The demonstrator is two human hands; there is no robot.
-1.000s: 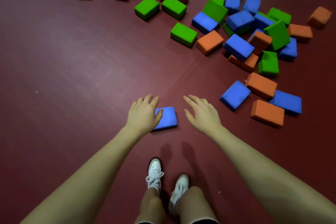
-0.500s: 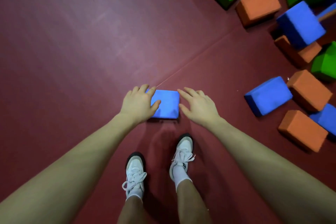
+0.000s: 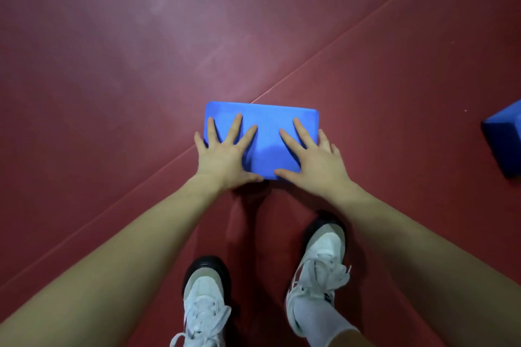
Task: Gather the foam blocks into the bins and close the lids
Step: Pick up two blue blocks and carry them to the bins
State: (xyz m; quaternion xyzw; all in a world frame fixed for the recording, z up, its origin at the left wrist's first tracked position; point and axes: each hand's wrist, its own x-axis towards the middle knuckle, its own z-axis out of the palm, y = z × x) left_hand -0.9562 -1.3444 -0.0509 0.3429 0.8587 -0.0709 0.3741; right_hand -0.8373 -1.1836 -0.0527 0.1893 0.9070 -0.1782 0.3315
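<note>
Dark red floor (image 3: 112,93) carrying a blue foam block (image 3: 262,132) near its centre seam; left hand (image 3: 225,155) and right hand (image 3: 315,160) lie on it, fingers spread, thumbs at its near edge.

Matt foam block (image 3: 265,132) on faintly sheened floor (image 3: 112,65).

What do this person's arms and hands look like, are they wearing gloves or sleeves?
No gloves or sleeves show: the left hand and right hand are bare, and so are both forearms as far as the view reaches. No rings, watch or bracelets are visible. Below are white lace-up sneakers with dark toe edges and a white sock.
</note>
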